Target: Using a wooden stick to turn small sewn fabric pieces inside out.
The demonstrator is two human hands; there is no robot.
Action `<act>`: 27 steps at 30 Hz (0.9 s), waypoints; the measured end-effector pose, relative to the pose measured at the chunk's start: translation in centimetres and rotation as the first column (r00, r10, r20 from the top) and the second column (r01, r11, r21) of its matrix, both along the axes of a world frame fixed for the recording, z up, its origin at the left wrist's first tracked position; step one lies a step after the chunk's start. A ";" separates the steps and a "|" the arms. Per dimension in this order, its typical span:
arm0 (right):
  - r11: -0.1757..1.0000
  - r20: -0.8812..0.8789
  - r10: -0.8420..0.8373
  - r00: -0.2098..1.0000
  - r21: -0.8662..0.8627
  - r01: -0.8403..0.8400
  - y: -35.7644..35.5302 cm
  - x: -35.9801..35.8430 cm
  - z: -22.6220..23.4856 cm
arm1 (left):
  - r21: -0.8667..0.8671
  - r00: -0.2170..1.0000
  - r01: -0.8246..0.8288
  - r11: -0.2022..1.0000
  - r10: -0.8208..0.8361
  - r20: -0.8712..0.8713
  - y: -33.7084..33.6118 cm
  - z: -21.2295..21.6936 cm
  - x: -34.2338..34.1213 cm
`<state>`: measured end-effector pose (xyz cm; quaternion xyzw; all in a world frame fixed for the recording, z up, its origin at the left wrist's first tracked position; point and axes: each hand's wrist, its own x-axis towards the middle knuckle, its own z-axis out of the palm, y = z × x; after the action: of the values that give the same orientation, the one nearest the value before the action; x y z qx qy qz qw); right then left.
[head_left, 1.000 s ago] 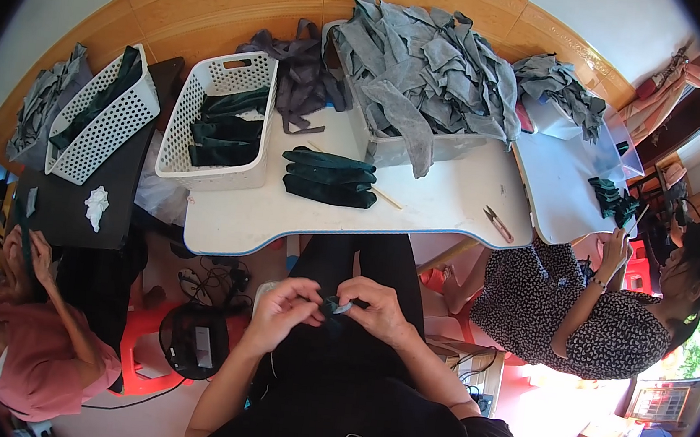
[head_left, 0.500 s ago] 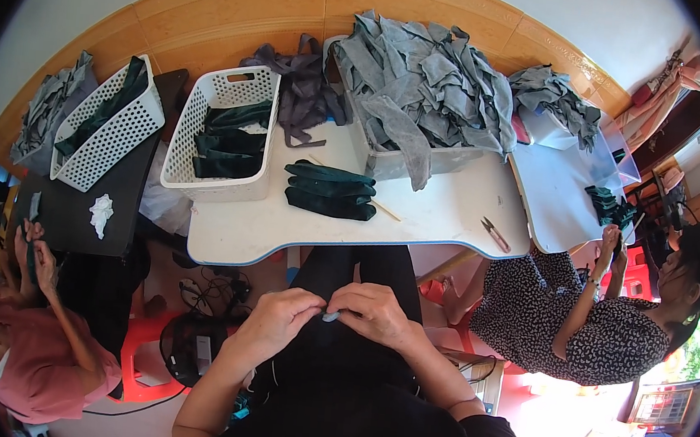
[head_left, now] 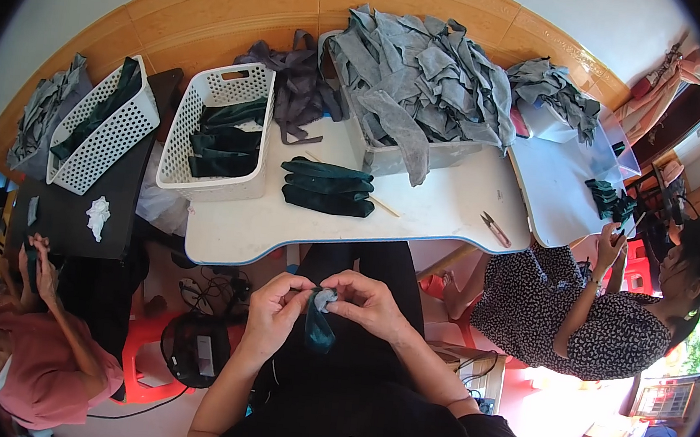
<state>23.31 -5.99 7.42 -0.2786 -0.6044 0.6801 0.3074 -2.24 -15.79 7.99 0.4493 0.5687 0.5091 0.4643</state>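
Above my lap, both hands pinch a small piece of dark green velvet fabric [head_left: 319,333]. Its grey underside shows at the top, and the green part hangs down below my fingers. My left hand [head_left: 274,306] grips the upper left edge between thumb and fingers. Close beside it, my right hand [head_left: 367,304] closes on the grey part. On the white table [head_left: 298,235] ahead lie several folded dark green velvet strips [head_left: 328,188] in a stack, with a thin wooden stick [head_left: 386,208] sticking out from under them. Thread snips [head_left: 496,230] lie near the table's right edge.
A white perforated basket [head_left: 173,151] of green strips stands at the table's left. Behind the table, a bin [head_left: 389,162] overflows with grey fabric pieces [head_left: 431,75]. Co-workers sit at left [head_left: 59,351] and right [head_left: 576,324], handling green fabric. A black fan-like object [head_left: 193,347] stands at lower left.
The fabric in my hands, earlier mostly hidden as a small grey bit, now hangs down with its green side showing. Both hands have shifted slightly upward, and my left hand has turned.
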 end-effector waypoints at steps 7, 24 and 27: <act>0.996 -0.059 -0.073 0.996 0.046 0.075 -1.2 -1.5 -2.9 | 0.034 0.999 -0.025 0.999 0.023 0.049 0.1 -2.6 -0.2; 0.963 0.034 -0.271 0.962 0.023 0.270 -2.5 -3.8 -4.3 | 0.246 0.916 -0.117 0.962 0.200 -0.347 0.2 -1.3 0.9; 0.962 0.019 -0.253 0.967 0.112 0.249 -2.0 -3.8 -3.0 | 0.159 0.992 -0.108 0.981 0.116 -0.040 0.5 -2.1 -0.1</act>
<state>19.46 -7.98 4.42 -0.3469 -0.6055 0.5970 0.3957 -2.35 -15.31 5.84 0.4641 0.5626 0.5663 0.3840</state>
